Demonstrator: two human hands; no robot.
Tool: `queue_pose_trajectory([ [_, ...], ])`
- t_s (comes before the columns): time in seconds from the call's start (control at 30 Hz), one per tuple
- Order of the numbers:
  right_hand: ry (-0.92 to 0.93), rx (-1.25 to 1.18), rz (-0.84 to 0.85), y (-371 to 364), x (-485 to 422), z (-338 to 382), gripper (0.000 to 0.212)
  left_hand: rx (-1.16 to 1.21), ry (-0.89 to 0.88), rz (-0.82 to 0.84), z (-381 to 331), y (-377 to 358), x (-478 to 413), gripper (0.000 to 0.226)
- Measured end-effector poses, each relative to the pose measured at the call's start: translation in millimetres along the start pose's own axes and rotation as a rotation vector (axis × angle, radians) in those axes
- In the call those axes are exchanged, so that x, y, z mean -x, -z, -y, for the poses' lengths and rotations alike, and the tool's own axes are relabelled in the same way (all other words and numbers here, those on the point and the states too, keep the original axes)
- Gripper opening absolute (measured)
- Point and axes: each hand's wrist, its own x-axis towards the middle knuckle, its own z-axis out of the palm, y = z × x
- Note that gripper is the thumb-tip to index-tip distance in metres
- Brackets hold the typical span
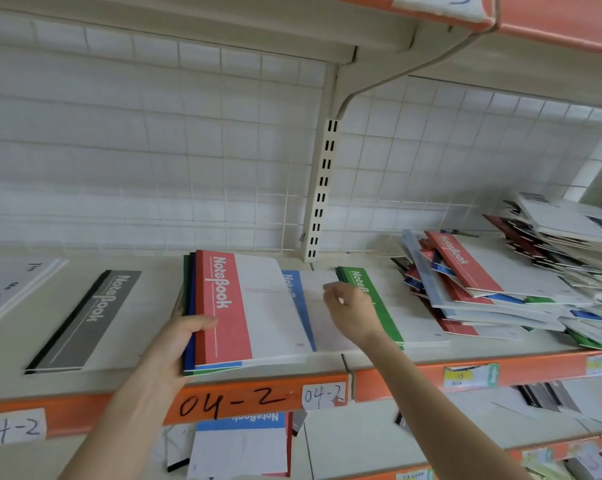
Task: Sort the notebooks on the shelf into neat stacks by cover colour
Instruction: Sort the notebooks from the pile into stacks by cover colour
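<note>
A mixed stack topped by a red notebook point(244, 306) lies at the middle of the shelf. My left hand point(176, 344) grips its left spine edge, thumb on the red cover. To the right, a blue notebook point(301, 306) lies partly under the red one, and a green stack point(393, 306) sits beside it. My right hand point(353, 313) hovers over the blue and green covers with fingers loosely curled, holding nothing. A grey notebook point(88, 323) lies alone at the left. An untidy heap of mixed notebooks point(493, 285) fills the right end.
The shelf has an orange front lip point(233, 400) with handwritten labels. A slotted upright point(322, 188) and wire grid back stand behind. A white booklet point(12, 285) lies far left. More notebooks lie on the lower shelf point(240, 441).
</note>
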Motion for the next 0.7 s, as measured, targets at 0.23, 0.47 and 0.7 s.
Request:
queue_pose_trajectory([
  [0.23,-0.24,-0.175,0.28,-43,1,49,0.027,-0.016,-0.042,0.03,-8,27,0,0.02],
  [0.47,-0.429,-0.295,0.142,-68,-4,60,0.015,0.027,-0.058,-0.067,-24,81,-5,0.008],
  [0.7,-0.458,-0.191,-0.047,-60,-8,58,0.015,0.006,-0.021,-0.081,-33,120,-10,0.01],
])
